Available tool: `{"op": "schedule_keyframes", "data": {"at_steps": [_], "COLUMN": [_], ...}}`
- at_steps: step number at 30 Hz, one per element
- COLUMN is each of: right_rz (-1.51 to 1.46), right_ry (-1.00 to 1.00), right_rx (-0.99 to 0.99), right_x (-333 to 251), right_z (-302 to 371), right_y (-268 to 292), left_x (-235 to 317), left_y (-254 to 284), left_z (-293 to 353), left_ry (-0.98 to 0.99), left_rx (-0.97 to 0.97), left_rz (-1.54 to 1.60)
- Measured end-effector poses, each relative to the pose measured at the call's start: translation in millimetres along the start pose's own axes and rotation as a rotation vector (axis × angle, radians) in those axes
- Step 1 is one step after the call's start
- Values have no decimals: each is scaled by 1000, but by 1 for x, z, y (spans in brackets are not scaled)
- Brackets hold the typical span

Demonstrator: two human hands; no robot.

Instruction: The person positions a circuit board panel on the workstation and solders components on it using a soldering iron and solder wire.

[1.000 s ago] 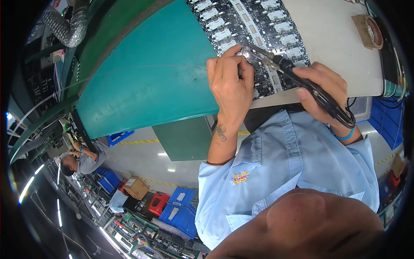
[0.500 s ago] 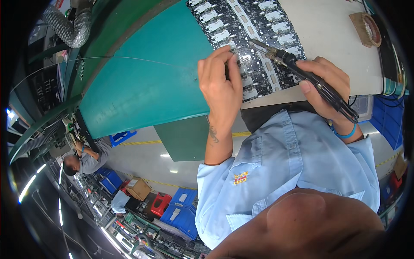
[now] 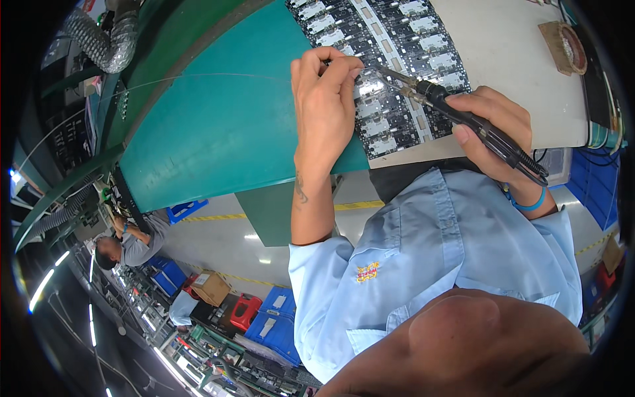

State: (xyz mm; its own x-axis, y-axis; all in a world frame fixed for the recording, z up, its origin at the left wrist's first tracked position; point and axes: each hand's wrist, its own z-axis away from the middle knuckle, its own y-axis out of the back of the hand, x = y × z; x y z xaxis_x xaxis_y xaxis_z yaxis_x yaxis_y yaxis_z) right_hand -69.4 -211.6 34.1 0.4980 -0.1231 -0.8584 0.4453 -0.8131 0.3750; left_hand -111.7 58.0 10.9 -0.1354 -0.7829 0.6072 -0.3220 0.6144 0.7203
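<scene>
My left hand (image 3: 324, 109) is closed in a pinch over the left part of a black circuit board panel (image 3: 377, 116). A thin solder wire (image 3: 192, 74) runs in from the left to its fingers. My right hand (image 3: 499, 126) grips a black soldering iron (image 3: 438, 96) by its handle, with the cable trailing back over the wrist. The iron's metal tip points left at the board, close to my left fingertips; whether it touches cannot be made out. Rows of pale metal parts line the panel on both sides of a light central strip.
The panel lies across a green mat (image 3: 218, 132) and a pale worktop (image 3: 516, 46). A brown holder with a round pad (image 3: 563, 47) sits at the far right. A silver duct (image 3: 109, 43) hangs upper left. Blue crates (image 3: 274, 327) stand behind, and another person (image 3: 135, 241) works at left.
My left hand has moved left and away from me, its fingers higher on the panel, and the wire has shifted with it. The iron's tip has gone slightly left and nearer to me.
</scene>
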Motion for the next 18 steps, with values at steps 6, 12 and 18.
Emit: {"op": "schedule_keyframes", "data": {"at_steps": [6,12,18], "right_rz": [10,7,14], "right_ry": [-6,-21,-12], "right_rx": [-12,-32,-33], "right_x": [0,1,0], "right_z": [-1,-2,-2], "right_y": [-1,-3,-3], "left_x": [-4,-3,-3], "left_y": [-1,-1,-1], "left_z": [0,0,1], "left_ry": [18,26,41], "left_rx": [-13,-21,-6], "left_rz": [1,-2,18]}}
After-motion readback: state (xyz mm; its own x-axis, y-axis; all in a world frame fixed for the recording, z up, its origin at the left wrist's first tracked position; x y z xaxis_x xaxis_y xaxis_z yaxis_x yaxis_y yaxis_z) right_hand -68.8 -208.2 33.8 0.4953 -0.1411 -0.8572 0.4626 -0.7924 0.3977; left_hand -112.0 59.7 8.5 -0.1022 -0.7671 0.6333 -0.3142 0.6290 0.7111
